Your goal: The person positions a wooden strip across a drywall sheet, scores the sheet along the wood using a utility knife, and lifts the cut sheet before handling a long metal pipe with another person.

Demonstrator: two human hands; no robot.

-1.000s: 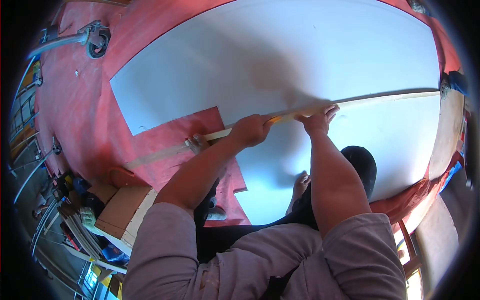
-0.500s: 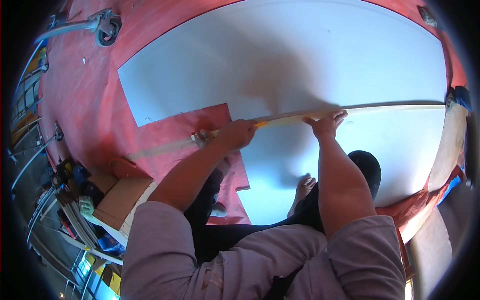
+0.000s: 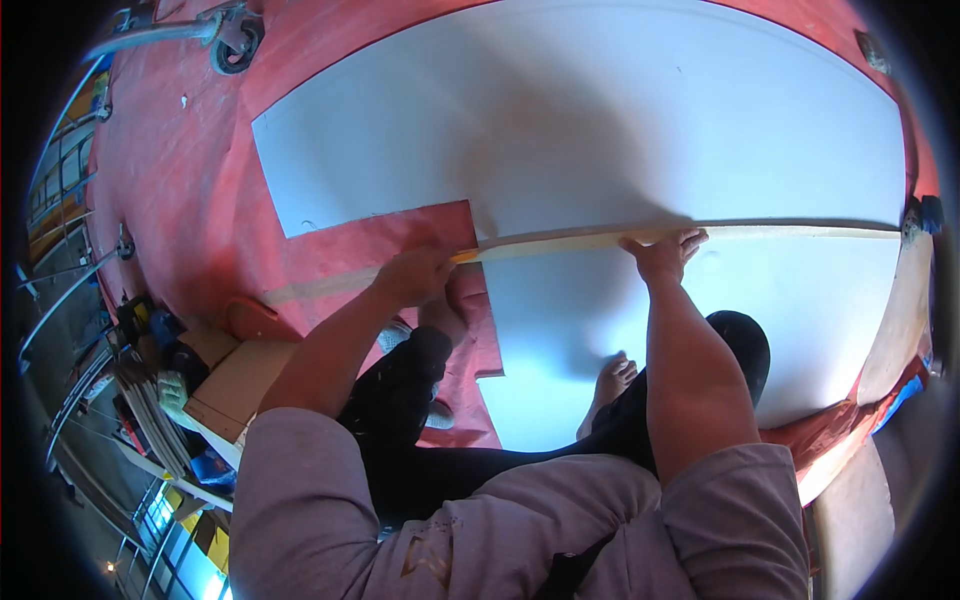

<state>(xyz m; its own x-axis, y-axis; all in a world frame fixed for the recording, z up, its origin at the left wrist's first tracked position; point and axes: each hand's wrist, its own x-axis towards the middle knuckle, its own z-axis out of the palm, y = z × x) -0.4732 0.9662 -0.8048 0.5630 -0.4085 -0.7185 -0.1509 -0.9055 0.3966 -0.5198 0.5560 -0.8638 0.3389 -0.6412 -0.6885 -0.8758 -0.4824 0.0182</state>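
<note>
A large white board [image 3: 790,130] lies flat, with a rectangular notch on its left side. Across it runs a long, thin wooden strip [image 3: 800,229]. My right hand [image 3: 665,255] presses on the strip with its fingers spread. My left hand [image 3: 415,275] is closed round a slim orange tool [image 3: 465,256]; only its end shows, so I cannot tell its exact kind. That hand is over the notch, just left of the board's edge, and the orange end points right towards the strip. My bare foot [image 3: 615,375] rests on the board near my right arm.
Red sheeting [image 3: 190,170] covers the floor around the board, with a tan band [image 3: 335,284] across it. A caster wheel [image 3: 236,48] on a metal frame stands at upper left. Cardboard [image 3: 240,385] and stacked items lie at left. A pale curved panel [image 3: 880,320] is at right.
My left hand has slid left along the strip's line with the orange tool, off the board and over the red sheeting. My right hand stays pressed on the strip. The view has shifted slightly.
</note>
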